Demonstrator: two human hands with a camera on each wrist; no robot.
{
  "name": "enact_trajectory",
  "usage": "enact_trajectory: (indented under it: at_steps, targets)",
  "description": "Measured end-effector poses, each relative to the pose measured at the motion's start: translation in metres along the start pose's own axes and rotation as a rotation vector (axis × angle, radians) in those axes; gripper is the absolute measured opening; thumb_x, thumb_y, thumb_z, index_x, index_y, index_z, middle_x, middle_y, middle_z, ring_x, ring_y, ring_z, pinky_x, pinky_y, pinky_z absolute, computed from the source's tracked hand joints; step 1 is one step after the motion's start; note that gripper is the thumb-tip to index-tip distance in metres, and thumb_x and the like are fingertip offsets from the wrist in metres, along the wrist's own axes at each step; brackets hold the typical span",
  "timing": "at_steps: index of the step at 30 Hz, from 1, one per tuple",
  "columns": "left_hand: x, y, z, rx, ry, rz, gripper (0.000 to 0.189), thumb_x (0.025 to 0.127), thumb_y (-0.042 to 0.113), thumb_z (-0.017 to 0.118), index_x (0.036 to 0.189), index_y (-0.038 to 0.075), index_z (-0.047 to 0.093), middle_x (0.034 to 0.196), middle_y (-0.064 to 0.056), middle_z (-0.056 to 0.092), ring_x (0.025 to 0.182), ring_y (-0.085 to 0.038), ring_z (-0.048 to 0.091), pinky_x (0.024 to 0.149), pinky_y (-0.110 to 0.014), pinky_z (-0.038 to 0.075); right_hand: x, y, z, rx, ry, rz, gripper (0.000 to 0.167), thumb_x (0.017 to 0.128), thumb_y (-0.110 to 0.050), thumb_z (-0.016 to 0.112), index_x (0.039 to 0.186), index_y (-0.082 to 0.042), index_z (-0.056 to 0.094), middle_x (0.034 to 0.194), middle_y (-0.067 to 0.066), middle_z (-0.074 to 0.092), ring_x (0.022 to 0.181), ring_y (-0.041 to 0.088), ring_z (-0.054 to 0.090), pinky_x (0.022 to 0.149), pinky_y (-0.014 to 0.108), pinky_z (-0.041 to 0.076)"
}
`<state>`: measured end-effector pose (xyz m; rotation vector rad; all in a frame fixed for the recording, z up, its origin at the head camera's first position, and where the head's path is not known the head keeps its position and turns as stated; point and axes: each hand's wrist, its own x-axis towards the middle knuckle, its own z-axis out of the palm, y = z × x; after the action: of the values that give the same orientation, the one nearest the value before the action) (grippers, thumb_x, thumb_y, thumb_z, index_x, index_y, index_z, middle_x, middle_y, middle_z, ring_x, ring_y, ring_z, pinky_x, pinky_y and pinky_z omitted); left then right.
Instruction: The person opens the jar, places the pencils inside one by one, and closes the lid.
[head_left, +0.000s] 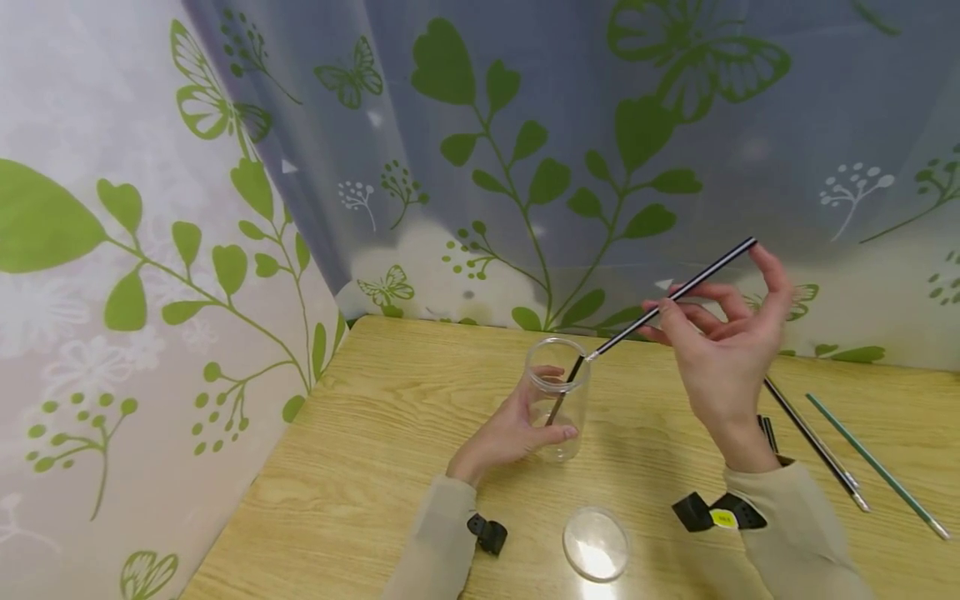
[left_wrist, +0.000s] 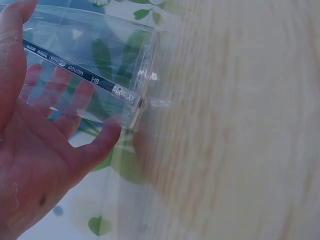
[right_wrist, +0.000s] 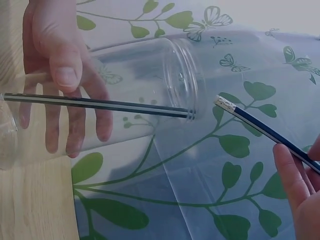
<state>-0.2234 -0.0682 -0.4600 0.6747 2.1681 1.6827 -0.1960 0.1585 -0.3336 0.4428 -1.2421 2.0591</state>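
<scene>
My left hand [head_left: 513, 429] grips a clear jar [head_left: 579, 417] that stands upright on the table, thumb across its front and fingers behind. Inside the jar leans a dark striped pencil [right_wrist: 135, 108]; the left wrist view shows its eraser end at the jar's bottom and "HB" on its side. My right hand [head_left: 731, 350] pinches a second striped pencil [head_left: 708, 273] between thumb and fingers, index fingertip at its upper end. That pencil slants down to the left, its metal-banded eraser end [right_wrist: 225, 103] close to the jar's open mouth.
A round clear lid [head_left: 596, 543] lies on the wooden table [head_left: 322, 467] in front of the jar. To the right lie a green pencil [head_left: 873, 454] and several dark pencils [head_left: 813, 440], partly hidden by my right wrist. A leaf-patterned curtain [head_left: 480, 233] hangs behind the table.
</scene>
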Motion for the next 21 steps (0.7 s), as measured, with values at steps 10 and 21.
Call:
enact_trajectory:
  at_steps: [10,21]
  targets:
    - [0.000,-0.001,0.000,-0.018,-0.003,0.014,0.077,0.091,0.019,0.078,0.153,0.025,0.033,0.152,0.003,0.049,0.146,-0.025,0.043,0.118,-0.056,0.036,-0.008,0.009,0.006,-0.099,-0.122,0.062,0.091,0.085,0.023,0.064,0.157,-0.018,0.027,0.096,0.010,0.065,0.077,0.020,0.076,0.065,0.035,0.063]
    - [0.000,-0.001,0.000,-0.018,0.006,0.021,0.074,0.091,0.019,0.078,0.151,0.033,0.036,0.153,0.005,0.048,0.147,-0.023,0.042,0.119,-0.056,0.034,-0.012,0.018,0.010,-0.210,-0.241,0.077,0.093,0.083,0.025,0.063,0.158,-0.016,0.027,0.097,0.004,0.065,0.077,0.013,0.074,0.067,0.028,0.062]
